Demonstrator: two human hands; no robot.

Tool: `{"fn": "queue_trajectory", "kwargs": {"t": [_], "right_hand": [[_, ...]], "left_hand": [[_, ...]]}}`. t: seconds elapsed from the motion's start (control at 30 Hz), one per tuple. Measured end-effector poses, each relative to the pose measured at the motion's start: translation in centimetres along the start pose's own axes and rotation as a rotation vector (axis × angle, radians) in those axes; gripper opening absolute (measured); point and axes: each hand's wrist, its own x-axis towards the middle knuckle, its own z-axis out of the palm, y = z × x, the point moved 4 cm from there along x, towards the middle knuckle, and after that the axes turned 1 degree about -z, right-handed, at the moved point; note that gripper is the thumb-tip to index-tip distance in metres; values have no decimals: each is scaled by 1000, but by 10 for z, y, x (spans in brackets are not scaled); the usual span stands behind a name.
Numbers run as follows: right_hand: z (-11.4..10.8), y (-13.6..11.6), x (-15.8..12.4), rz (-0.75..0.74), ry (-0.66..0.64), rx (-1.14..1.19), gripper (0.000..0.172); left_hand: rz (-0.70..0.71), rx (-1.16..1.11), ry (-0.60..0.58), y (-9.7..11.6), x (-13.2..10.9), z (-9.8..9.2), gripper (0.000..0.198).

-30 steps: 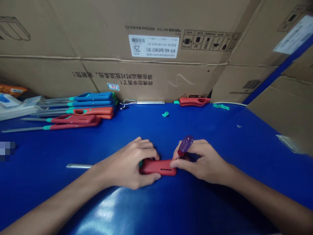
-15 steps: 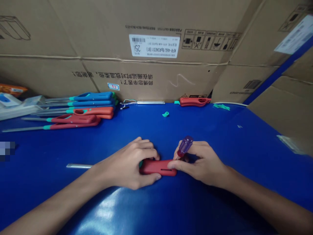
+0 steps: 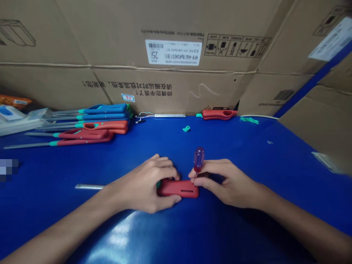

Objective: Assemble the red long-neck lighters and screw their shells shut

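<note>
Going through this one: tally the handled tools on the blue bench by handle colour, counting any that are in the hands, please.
Blue-handled tools: 2
Red-handled tools: 6
Purple-handled screwdriver: 1
Total: 9

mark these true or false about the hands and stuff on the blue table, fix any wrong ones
1. The right hand holds a screwdriver with a purple handle. True.
2. That screwdriver lies flat on the blue table. False: it stands upright in the right hand's fingers, handle up.
3. The left hand grips a blue-handled tool. False: it holds a red plastic piece with a slot, which the right hand's fingers also touch.
4. A metal rod lies on the table to the left of the left hand. True.
5. A small teal plastic piece lies beyond the hands, touching neither. True.
</note>
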Motion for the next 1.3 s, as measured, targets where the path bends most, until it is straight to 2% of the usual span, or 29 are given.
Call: {"fn": "queue_trajectory", "kwargs": {"t": [0.3, 0.73, 1.3], "right_hand": [[-5, -4, 2, 34, -37, 53, 13], [-3, -3, 1, 0, 142, 24, 9], [-1, -4, 0, -54, 185, -43, 16]], "left_hand": [[-16, -31, 14, 1, -1, -1, 19], [-3, -14, 12, 0, 0, -1, 17], [1, -11, 17, 1, -1, -1, 18]]}}
